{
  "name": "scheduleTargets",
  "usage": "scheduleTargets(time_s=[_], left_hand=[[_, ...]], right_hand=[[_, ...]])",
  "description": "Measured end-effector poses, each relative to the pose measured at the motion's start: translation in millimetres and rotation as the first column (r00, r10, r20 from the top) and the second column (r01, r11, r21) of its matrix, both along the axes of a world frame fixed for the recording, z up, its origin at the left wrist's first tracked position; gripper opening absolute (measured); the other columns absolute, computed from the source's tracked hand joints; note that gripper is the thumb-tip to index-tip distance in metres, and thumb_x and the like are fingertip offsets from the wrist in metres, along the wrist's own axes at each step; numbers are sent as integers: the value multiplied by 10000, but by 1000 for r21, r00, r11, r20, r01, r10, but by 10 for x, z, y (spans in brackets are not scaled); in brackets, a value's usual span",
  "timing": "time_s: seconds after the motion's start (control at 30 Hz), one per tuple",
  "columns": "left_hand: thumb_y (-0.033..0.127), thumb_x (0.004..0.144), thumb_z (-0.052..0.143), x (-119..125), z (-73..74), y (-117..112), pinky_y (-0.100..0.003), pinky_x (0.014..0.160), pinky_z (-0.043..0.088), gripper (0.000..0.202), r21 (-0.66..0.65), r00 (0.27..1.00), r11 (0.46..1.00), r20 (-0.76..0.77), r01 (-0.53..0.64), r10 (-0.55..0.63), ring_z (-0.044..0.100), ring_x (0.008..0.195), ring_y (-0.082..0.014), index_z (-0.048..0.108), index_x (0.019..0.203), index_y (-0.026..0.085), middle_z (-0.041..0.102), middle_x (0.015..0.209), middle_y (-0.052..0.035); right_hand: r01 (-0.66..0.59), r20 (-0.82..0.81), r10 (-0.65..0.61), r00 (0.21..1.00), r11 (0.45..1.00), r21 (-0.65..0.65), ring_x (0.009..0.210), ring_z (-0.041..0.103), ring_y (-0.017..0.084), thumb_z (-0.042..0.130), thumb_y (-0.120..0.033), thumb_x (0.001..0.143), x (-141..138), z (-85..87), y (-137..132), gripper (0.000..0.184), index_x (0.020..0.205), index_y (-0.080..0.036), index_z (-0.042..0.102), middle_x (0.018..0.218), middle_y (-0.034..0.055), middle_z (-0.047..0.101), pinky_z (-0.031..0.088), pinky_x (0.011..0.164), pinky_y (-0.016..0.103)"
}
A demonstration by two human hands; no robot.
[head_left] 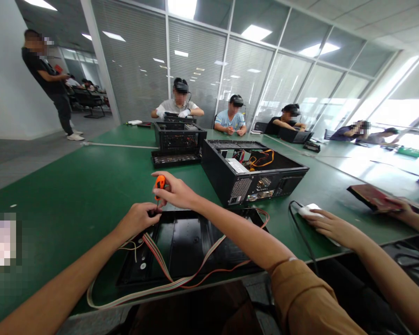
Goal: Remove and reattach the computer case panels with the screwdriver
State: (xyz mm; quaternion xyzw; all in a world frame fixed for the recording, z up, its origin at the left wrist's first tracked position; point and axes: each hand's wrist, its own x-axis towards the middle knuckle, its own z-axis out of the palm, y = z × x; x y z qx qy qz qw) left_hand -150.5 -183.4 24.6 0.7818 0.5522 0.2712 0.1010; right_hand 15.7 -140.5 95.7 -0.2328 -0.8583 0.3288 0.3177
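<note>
My right hand [176,191] is closed round the orange handle of a screwdriver [159,183], held upright over the far left corner of an open black computer case [195,242] lying flat before me. My left hand [136,219] is closed in a pinch at the screwdriver's lower shaft, resting on the case's corner; what it pinches is too small to make out. Flat ribbon cable and orange wires [167,272] spill out of the case toward me.
A second open black computer case [251,172] stands behind mine on the green table [73,190]. A neighbour's hand [330,225] at my right rests on a white mouse. Further cases and several seated people are at the far end; one person stands at the far left.
</note>
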Motion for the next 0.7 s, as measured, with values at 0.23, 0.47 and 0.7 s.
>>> scheduleTargets(time_s=[0.23,0.47,0.7], left_hand=[[328,729,506,-18,2,9,-203,594,396,232,-9,1000,1000,-4,17,-17,564,602,-119,679,784,184,666,716,-1],[315,727,506,-46,-36,25,-212,605,414,231,7,999,999,25,40,-40,580,622,-130,685,796,185,675,732,-18],[319,742,499,-40,-35,11,-214,615,417,223,15,998,999,39,44,-45,578,642,-127,681,776,195,671,753,-11]], right_hand=[[8,52,-12,999,997,77,614,534,98,492,-376,826,8,26,-19,282,1029,-193,423,739,-27,519,399,592,208],[31,54,-44,998,974,223,660,484,110,531,-403,787,-32,57,-69,289,964,-187,457,752,-26,482,377,625,219],[30,69,-44,997,981,190,708,498,123,458,-414,830,-14,20,-74,255,950,-190,443,793,-10,525,385,654,238]])
